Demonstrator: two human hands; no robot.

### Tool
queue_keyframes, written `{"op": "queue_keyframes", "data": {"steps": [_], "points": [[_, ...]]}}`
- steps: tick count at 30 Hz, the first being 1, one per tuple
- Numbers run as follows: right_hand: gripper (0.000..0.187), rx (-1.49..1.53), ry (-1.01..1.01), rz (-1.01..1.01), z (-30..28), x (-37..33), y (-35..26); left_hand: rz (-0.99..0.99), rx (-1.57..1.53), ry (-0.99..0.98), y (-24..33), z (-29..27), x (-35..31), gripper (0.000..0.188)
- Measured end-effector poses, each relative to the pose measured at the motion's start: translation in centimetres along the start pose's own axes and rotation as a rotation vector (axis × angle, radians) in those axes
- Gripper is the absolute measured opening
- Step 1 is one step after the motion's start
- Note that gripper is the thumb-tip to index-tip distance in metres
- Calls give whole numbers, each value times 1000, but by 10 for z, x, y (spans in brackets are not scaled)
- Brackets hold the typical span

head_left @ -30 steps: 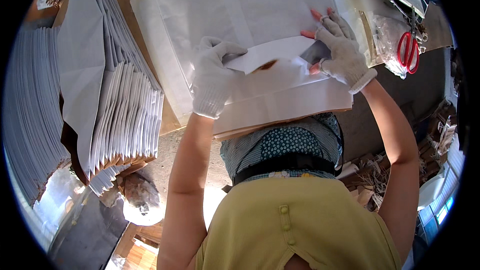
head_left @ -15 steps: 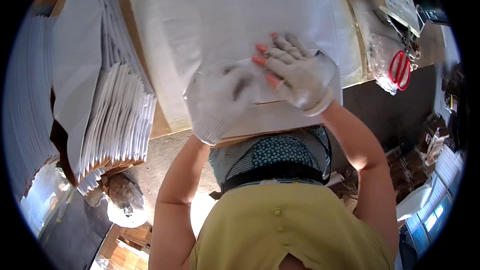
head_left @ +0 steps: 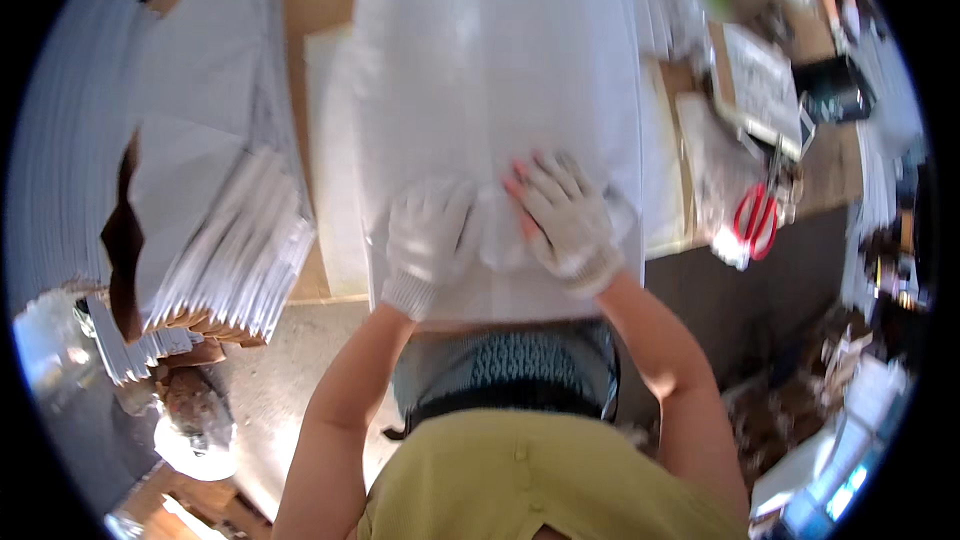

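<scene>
A large white paper sack [head_left: 500,70] lies lengthwise on the worktable in front of me, its near end by my waist. My left hand [head_left: 432,230], in a white knitted glove, rests flat on the near part of the sack with its fingers stretched forward. My right hand [head_left: 568,220] lies flat to the right of it, fingers spread. Its glove leaves orange-red coverings or bare tips showing on the thumb and some fingers; blur hides which. A whitish folded patch [head_left: 497,230] of the sack shows between the hands. Neither hand grips anything.
On the left stand thick stacks of folded white paper sacks [head_left: 225,250] with brown insides. Red-handled scissors [head_left: 757,218] lie at the table's right edge beside clear plastic film [head_left: 715,155]. Behind them are a clipped paper pad [head_left: 765,85] and a dark box [head_left: 835,90].
My left hand has gone from a blurred, bent pose to lying flat. The raised angular folds at the sack's near end now lie flatter under both hands. The whole view has shifted.
</scene>
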State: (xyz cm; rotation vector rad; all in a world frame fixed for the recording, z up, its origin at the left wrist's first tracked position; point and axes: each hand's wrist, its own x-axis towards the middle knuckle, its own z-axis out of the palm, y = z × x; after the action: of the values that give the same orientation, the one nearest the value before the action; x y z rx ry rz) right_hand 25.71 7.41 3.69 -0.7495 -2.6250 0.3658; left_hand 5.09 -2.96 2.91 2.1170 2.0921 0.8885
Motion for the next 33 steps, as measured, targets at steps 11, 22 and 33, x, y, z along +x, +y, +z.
{"op": "queue_keyframes", "data": {"steps": [11,22,33], "points": [[78,-90,-209,377,-74,-67,22,-1420,-1537,330,-6,-65,-83,53],[23,955,325,697,-55,-33,162,-606,-63,273,-21,-175,-7,36],[34,417,332,573,-79,-25,129,-999,-68,890,-230,-394,-42,42]]}}
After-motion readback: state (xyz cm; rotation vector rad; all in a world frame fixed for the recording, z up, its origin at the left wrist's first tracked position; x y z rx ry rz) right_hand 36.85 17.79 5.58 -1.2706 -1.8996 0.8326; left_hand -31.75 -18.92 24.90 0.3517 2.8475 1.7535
